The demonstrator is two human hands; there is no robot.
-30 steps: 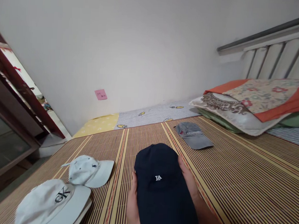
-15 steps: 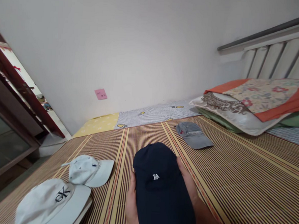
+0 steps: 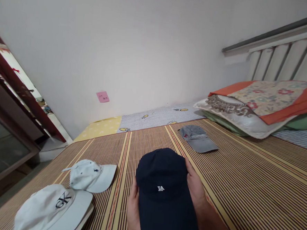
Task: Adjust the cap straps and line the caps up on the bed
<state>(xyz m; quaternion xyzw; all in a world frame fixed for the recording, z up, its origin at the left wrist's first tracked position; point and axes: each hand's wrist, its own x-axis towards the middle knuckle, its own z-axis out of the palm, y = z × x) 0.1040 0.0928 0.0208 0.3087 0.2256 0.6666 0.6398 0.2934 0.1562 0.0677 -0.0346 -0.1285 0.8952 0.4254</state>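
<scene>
Between my two hands is a navy baseball cap [image 3: 165, 171] with small white letters on its front, its brim pointing down toward me. My left hand [image 3: 134, 205] grips its left side, and my right hand [image 3: 196, 187] grips the right side; the cap hides most of the fingers. To the left, a white cap with black letters [image 3: 50, 207] lies on the striped mat [image 3: 130, 151], overlapping something pale beneath its brim. Just behind it sits a smaller white cap [image 3: 87, 175] with a dark emblem. A grey cap [image 3: 199, 138] rests farther back, right of centre.
Stacked pillows [image 3: 249, 110] lie at the back right, below a white radiator [image 3: 284, 60] and a grey pipe [image 3: 273, 30]. A pink note [image 3: 103, 97] is stuck to the wall [image 3: 136, 51]. At the far left is a glass-fronted cabinet [image 3: 4, 147] near a doorway.
The navy cap has tilted and shifted slightly lower, so the lettering at its brim edge is out of view. Both hands keep hold of it. The other caps have stayed put.
</scene>
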